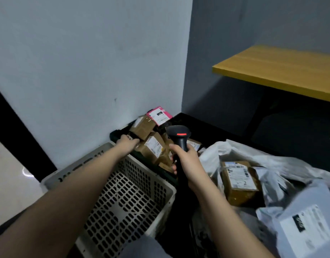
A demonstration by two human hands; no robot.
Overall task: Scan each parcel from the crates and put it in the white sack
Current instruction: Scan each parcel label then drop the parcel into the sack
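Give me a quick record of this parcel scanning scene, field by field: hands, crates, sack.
left hand: reaching into the dark crate, touching a brown cardboard parcel
right hand: grips black handheld barcode scanner, red light lit
dark crate: piled with brown parcels, one pink-edged parcel on top
beige perforated plastic crate: no parcels visible inside
white sack: open, brown labelled parcel inside
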